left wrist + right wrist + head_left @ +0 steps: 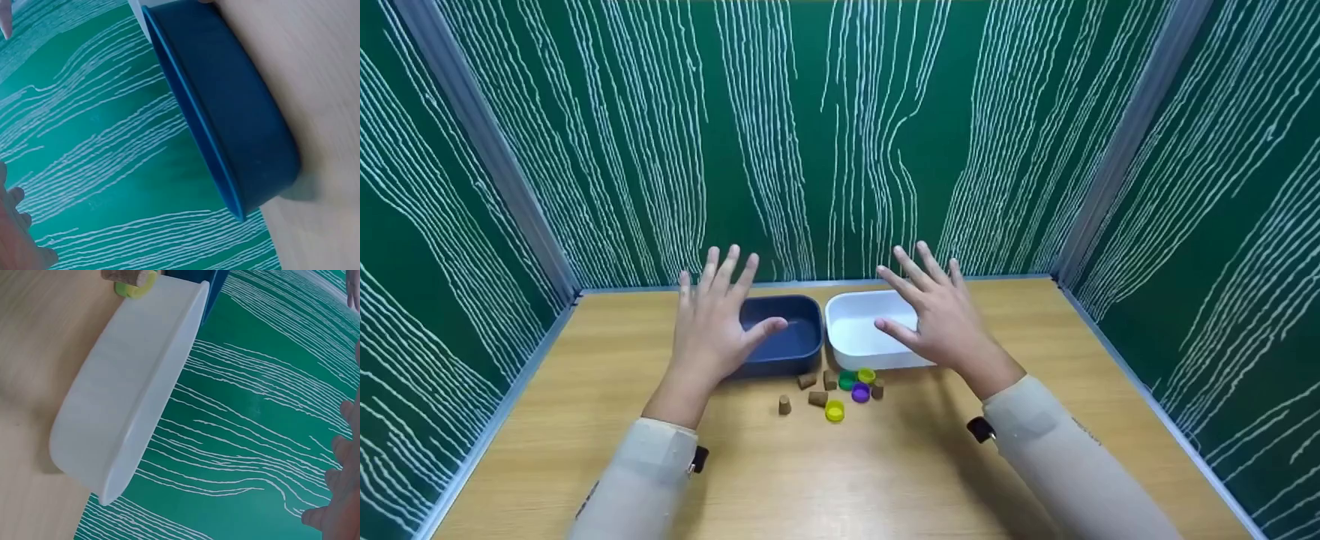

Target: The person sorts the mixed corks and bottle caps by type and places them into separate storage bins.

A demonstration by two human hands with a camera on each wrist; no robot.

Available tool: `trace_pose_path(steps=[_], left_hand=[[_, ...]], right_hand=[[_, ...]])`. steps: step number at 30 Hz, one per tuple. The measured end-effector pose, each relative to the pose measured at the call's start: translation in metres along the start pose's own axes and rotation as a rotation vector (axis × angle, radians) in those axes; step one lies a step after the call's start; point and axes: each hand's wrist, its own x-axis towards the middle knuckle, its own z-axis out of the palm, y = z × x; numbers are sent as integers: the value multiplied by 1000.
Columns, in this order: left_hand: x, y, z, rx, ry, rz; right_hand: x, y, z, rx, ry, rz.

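Observation:
My left hand [712, 322] is held with fingers spread over the left side of a dark blue tub [784, 367], holding nothing. Fingers spread as well, my right hand [941, 315] hovers over the right part of a white tub [859, 356] and partly hides it. The two tubs stand side by side. In front of them lie several brown corks, among them a cork [784, 405] standing apart at the left. Several bottle caps are mixed in: a green cap [847, 380], a purple cap [860, 392], and two yellow ones, the nearer yellow cap [834, 411] lying closest to me.
A wooden table [840, 480] carries everything. Green panels [877, 187] with wavy white lines rise behind it and at both sides, joined by grey metal posts [1125, 150]. Small dark devices sit at both wrists, such as the right wrist device [979, 429].

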Motion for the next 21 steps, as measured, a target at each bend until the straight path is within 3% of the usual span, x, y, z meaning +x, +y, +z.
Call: trace_pose_path(steps=[21], left_hand=[[-16, -53, 40, -61, -253, -200]], right_hand=[[-22, -2, 29, 47, -94, -16]])
